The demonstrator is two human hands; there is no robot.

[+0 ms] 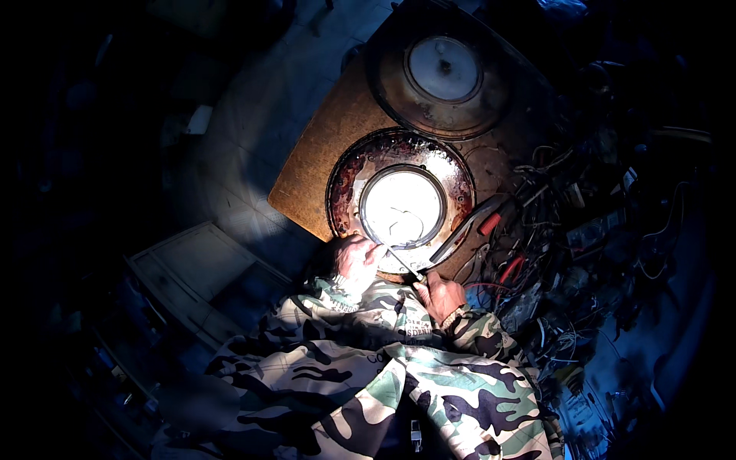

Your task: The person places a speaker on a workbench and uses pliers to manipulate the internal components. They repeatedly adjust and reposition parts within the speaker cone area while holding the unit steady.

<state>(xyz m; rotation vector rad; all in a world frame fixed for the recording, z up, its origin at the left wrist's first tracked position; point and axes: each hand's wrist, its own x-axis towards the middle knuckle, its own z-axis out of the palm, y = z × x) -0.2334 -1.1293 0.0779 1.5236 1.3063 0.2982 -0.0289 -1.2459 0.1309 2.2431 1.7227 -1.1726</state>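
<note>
Bench work seen from above, as I follow it from a distance through the head view. The near disc (467, 180), a round piece with a mottled reddish-brown ring and a dark rim, lies on the brown worktop (316, 172), close in front of the person. Its round centre (402, 201) shines nearly white under the light, and a thin curved line shows on its lower part. The right hand (443, 297) is closed on one end of a thin rod (402, 262), at the disc's near edge; the rod slants up and to the left from there, over the lower part of the ring. The left hand (356, 257) is curled beside the rod's upper end, at the disc's lower left; I cannot tell whether its fingers grip the rod or only rest against it. A far disc (387, 73), with a pale grey centre, lies beyond the near one. To the right, a long dark piece (462, 234) reaches the ring's edge, next to a red-handled tool (489, 224) and a tangle of cables (529, 180). Both forearms wear camouflage sleeves (487, 333). At left I note a pale cabinet-like piece (188, 268) beside the worktop, and tiled floor (264, 100); the surroundings are too dark to make out.
</note>
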